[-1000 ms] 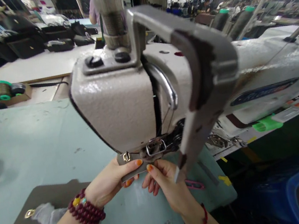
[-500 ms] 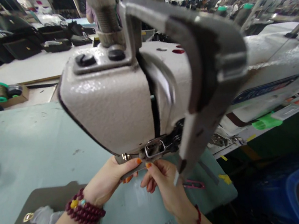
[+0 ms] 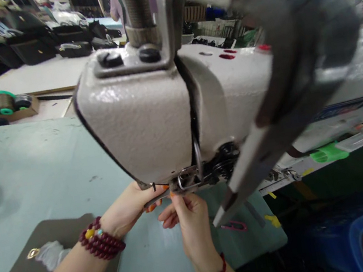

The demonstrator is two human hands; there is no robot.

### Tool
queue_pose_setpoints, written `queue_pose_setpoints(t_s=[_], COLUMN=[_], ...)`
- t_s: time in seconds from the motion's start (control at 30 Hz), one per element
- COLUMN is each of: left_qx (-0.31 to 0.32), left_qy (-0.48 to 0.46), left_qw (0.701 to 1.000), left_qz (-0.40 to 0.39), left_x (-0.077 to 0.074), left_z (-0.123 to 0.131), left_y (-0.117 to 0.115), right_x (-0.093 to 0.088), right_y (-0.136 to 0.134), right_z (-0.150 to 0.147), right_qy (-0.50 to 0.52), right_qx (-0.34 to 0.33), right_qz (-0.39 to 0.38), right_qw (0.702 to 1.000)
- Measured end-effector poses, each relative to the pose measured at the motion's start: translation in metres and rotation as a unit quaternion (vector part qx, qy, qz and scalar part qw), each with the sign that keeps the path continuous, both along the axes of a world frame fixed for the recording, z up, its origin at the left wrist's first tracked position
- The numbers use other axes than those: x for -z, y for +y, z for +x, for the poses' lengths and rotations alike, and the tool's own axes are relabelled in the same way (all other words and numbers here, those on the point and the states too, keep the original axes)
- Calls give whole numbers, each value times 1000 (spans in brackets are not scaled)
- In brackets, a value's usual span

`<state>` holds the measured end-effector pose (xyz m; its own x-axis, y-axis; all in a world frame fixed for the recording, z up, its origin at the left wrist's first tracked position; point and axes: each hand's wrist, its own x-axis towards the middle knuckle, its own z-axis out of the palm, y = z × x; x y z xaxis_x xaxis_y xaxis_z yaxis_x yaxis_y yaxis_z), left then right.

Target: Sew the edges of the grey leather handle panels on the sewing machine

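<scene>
A white sewing machine head [image 3: 137, 125] fills the middle of the view. Beneath it, a narrow grey strip [image 3: 157, 198], apparently leather, lies between the thumb and fingers of my left hand [image 3: 134, 205]. My right hand [image 3: 193, 218] is closed at the strip's right end, close to the presser foot area. Its thumb and index finger are pinched together, and the other fingers curl loosely. The machine's parts hide the fingertips and the stitching point. A blurred metal bracket [image 3: 251, 152] slants down to the right of my right hand.
On the pale green table [image 3: 51, 173] lies a grey panel [image 3: 39, 269] with a gold buckle [image 3: 32, 253] and white wrapping [image 3: 52, 255]. Pink-handled snips [image 3: 234, 225] rest at right. A blue bin [image 3: 354, 227] stands lower right; a box of thread spools [image 3: 5, 102] sits at left.
My right hand has moved left along the strip toward my left hand. A gold fitting seen earlier on the strip is now hidden. The machine appears farther right and the bracket is more blurred.
</scene>
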<state>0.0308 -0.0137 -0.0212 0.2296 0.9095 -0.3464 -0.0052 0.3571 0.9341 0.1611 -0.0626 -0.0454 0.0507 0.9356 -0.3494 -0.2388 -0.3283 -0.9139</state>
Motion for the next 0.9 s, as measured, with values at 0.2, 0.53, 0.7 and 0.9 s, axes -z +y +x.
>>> queue_pose_setpoints(t_s=[0.2,0.53,0.7,0.9], left_qx=[-43,-187,-283,-409], left_qy=[-20,-40,-60,-58], left_qw=[999,981,957,910], left_qz=[-4,-21,3,42], left_x=[-6,2,13,22], left_z=[7,35,62,105], left_y=[-8,-41,-56,-71], right_x=[0,-3,-7,-12], right_y=[2,2,2,12], right_z=[-3,7,20,51], right_qy=[-9,2,-35,-98], right_qx=[-4,-5,-27,-118], right_qz=[4,18,24,35], right_qw=[1000,1000,999,987])
